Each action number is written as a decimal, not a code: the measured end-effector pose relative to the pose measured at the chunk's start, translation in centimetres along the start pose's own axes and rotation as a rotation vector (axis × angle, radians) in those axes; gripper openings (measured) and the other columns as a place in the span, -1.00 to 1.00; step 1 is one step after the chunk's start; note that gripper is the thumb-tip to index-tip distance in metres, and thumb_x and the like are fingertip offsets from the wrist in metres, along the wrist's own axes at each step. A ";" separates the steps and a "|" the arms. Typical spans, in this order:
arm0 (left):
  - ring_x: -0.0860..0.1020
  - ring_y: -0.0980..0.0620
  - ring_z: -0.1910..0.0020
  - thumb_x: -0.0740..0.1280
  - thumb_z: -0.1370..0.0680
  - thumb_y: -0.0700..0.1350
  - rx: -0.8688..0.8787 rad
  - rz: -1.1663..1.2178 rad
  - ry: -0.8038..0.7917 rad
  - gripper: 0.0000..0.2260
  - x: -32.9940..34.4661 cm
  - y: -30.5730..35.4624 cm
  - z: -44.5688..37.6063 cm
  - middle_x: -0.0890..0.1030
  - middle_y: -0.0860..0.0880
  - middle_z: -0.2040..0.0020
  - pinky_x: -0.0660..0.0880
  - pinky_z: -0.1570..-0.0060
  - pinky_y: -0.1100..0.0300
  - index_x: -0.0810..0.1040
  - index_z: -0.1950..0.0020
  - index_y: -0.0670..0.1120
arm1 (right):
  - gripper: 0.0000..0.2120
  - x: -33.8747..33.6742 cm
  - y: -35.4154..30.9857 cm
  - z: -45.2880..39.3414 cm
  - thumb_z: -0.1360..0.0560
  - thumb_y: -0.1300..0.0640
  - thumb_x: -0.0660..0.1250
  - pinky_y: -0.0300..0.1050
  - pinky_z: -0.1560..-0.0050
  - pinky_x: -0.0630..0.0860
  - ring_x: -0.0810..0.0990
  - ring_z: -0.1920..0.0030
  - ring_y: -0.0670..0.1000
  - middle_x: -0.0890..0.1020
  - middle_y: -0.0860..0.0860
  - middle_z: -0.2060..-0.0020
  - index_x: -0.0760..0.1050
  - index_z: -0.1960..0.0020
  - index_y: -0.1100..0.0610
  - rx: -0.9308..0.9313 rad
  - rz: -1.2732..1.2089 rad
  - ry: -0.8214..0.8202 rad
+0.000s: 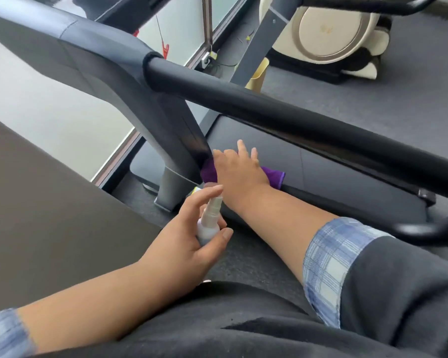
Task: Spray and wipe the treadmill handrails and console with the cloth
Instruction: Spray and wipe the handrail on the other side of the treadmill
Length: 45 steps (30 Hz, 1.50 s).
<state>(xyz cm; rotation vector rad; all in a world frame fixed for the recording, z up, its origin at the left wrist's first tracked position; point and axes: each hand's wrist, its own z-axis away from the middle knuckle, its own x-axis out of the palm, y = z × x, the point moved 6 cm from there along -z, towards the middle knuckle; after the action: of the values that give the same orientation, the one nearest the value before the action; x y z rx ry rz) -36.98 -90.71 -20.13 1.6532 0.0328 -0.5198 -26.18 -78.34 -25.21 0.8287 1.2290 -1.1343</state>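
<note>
A black padded handrail (282, 112) runs from the grey treadmill upright (166, 120) down to the right. Below it, my right hand (239, 167) presses a purple cloth (274, 177) against the lower part of the upright, fingers spread and straight. My left hand (192, 233) grips a small white spray bottle (208, 223), nozzle pointing up toward the cloth, with the forefinger over its top. The console is out of sight except for its grey underside (36, 42) at the upper left.
The treadmill deck (321, 171) lies under the handrail. A second black rail end (429, 228) curves in at the right. A beige exercise machine (331, 29) stands at the back right, a yellow bin (256, 76) beside a window wall. Dark carpet covers the floor.
</note>
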 end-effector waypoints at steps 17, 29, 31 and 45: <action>0.57 0.09 0.25 0.36 -0.52 0.08 -0.014 0.041 0.103 -0.46 -5.6 -3.8 0.1 0.58 0.15 0.07 0.48 0.18 0.40 0.24 -0.43 0.39 | -0.12 1.0 0.9 2.5 -0.49 -0.37 0.25 0.24 -0.47 0.24 0.17 -0.54 0.30 0.24 0.15 -0.55 -0.01 -0.62 0.02 -0.036 0.222 0.067; 0.56 0.09 0.28 0.35 -0.52 0.12 -0.032 0.056 0.082 -0.47 -6.0 -3.9 -0.8 0.58 0.17 0.07 0.47 0.21 0.40 0.22 -0.40 0.45 | -0.27 0.1 1.9 3.0 -0.42 -0.17 0.51 0.07 -0.28 0.50 0.51 -0.26 0.10 0.51 -0.01 -0.34 0.32 -0.46 0.03 0.060 -0.017 0.063; 0.56 0.09 0.28 0.34 -0.51 0.13 -0.038 0.059 0.074 -0.47 -6.0 -4.1 -1.0 0.58 0.16 0.06 0.48 0.22 0.37 0.22 -0.41 0.45 | -0.25 0.1 3.5 4.4 -0.43 -0.19 0.49 0.05 -0.38 0.43 0.47 -0.33 0.10 0.47 -0.01 -0.41 0.31 -0.50 0.03 0.091 -0.002 0.044; 0.57 0.10 0.24 0.34 -0.50 0.12 -0.047 0.045 0.068 -0.47 -5.3 -4.5 -1.8 0.59 0.15 0.06 0.47 0.16 0.37 0.23 -0.39 0.45 | -0.53 -0.9 -1.8 -0.4 -0.44 -0.23 0.46 0.05 0.02 0.59 0.56 -0.02 0.08 0.54 -0.05 -0.03 0.40 -0.17 0.00 0.087 -0.054 0.071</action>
<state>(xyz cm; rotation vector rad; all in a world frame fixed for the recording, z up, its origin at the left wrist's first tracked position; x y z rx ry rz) -42.59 -86.85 -22.33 1.6220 0.0573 -0.4256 -27.93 -78.28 -24.23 0.9124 1.2742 -1.2177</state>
